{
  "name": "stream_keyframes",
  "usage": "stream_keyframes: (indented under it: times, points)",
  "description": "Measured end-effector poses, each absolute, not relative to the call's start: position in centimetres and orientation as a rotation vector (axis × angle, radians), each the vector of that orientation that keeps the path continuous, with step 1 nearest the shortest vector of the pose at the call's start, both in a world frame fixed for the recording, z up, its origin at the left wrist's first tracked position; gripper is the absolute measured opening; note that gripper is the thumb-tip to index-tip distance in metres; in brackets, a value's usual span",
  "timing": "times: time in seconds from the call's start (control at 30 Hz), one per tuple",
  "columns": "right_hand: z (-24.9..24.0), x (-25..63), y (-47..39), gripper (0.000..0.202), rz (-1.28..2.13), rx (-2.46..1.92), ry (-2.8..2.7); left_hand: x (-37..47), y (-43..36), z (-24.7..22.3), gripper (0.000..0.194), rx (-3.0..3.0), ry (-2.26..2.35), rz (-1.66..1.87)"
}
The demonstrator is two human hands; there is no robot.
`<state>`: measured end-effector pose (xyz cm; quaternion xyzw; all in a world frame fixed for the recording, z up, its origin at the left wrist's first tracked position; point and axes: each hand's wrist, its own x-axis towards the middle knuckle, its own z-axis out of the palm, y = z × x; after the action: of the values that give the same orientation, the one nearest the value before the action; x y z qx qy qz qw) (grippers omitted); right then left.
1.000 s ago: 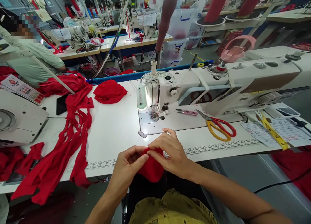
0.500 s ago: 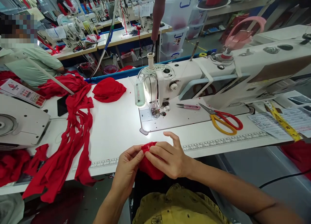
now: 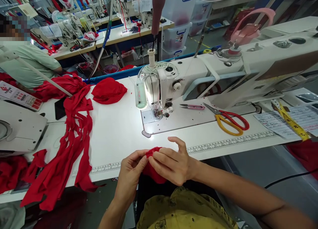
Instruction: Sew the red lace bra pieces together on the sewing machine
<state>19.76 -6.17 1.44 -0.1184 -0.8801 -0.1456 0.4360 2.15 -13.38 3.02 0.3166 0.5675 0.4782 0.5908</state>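
Note:
A small piece of red fabric (image 3: 155, 174) is held between both hands at the table's front edge, its lower part hanging down. My left hand (image 3: 131, 172) pinches its upper left edge between thumb and fingers. On the right side of the same edge, my right hand (image 3: 171, 162) grips with thumb and fingers, its index finger raised. Beyond the hands stands a white sewing machine (image 3: 193, 73), its needle area lit. Scissors with red and yellow handles (image 3: 228, 122) and small pink snips (image 3: 192, 107) lie to the right of the needle.
Red fabric strips (image 3: 72, 139) drape over the table's left part, with a folded red pile (image 3: 109, 91) behind. A paper sheet (image 3: 280, 123) and yellow tape measure (image 3: 291, 121) lie at right. A person in a light green shirt (image 3: 32, 63) sits at back left.
The view has shifted slightly, moving the background a little. Both hands keep their hold on the red fabric, with hardly any change in pose.

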Motion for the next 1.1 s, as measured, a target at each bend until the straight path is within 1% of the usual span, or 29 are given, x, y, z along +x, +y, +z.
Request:
stream_keyframes:
  times: [0.2,0.27,0.37,0.47,0.53,0.73,0.8,0.97,1.1]
  points:
    - [1.3,19.7,-6.1,0.018,-0.362,-0.304,-2.188,2.1,-13.3,2.8,0.031,0.791,1.341,1.107]
    - [1.3,19.6,-6.1,0.019,-0.315,-0.313,-2.194,2.1,-13.3,2.9,0.030,0.817,1.351,1.106]
    - [1.5,19.3,-6.2,0.019,-0.095,-0.428,-2.190,2.3,-13.4,3.2,0.028,0.859,1.364,1.100]
    - [1.9,19.0,-6.2,0.012,0.230,-0.567,-2.153,2.3,-13.5,3.5,0.027,0.907,1.360,1.098]
    - [2.2,18.9,-6.1,0.008,0.387,-0.595,-2.140,2.4,-13.6,3.6,0.027,0.949,1.364,1.095]
    - [2.6,18.9,-5.8,0.003,0.681,-0.670,-2.107,2.6,-13.9,3.3,0.026,1.130,1.424,1.080]
    - [2.7,18.8,-5.7,0.007,0.762,-0.686,-2.094,2.7,-13.9,3.4,0.024,1.193,1.477,1.088]
    - [2.4,19.1,-5.7,0.018,0.839,-0.629,-2.212,1.3,-14.0,4.7,0.023,1.316,1.608,1.096]
    - [1.9,19.0,-5.7,0.018,0.795,-0.590,-2.259,-0.4,-14.1,6.6,0.025,1.302,1.633,1.026]
